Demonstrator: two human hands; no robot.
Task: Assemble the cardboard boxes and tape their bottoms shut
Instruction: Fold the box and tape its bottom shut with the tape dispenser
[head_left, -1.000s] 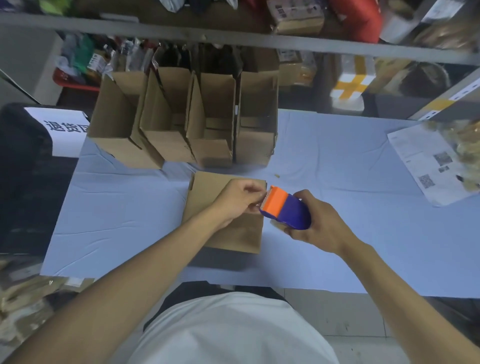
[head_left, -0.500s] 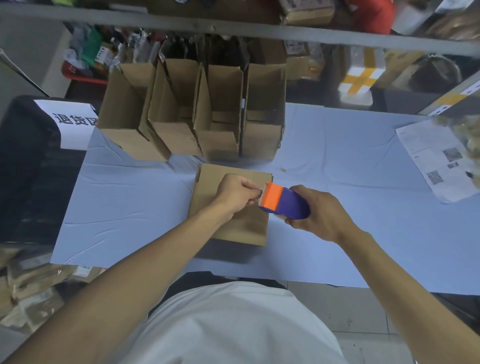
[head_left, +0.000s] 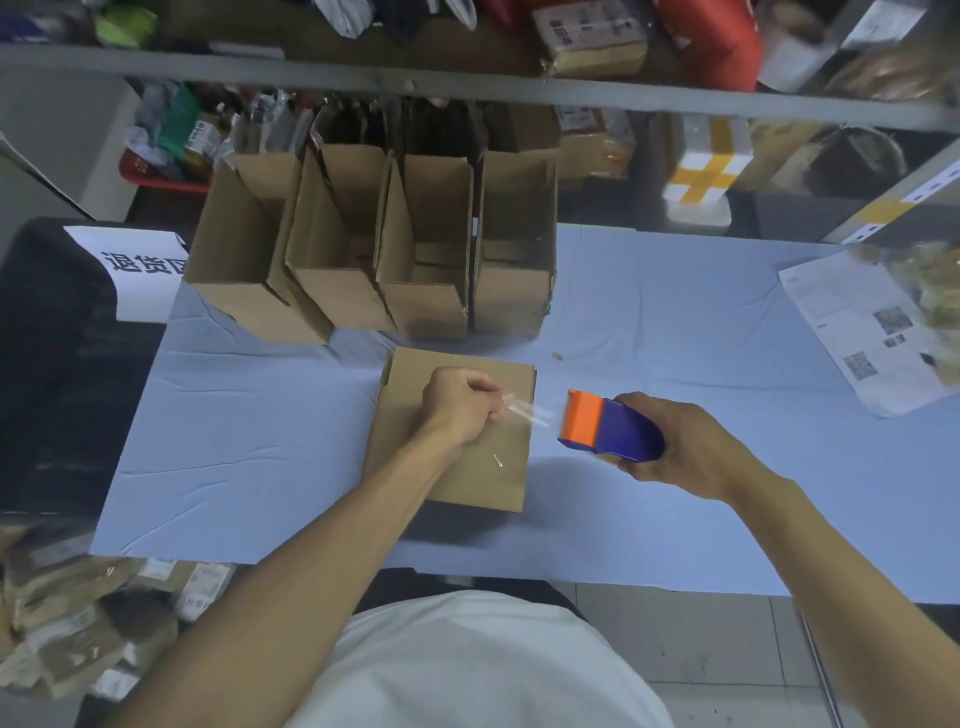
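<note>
Drawing away to the right, the tape dispenser (head_left: 610, 428), clamped in the right hand (head_left: 675, 447), has been pulled off the box (head_left: 457, 467) on the tabletop (head_left: 249, 441); the tape (head_left: 524, 413) end is pinched by the left hand (head_left: 457, 410), so sealing can begin.

The light is dim and bluish, coming from above me. My box (head_left: 457, 431) casts a soft shadow on the near counter (head_left: 249, 447). The far shelf (head_left: 467, 83) bows and blurs; edges smear.
</note>
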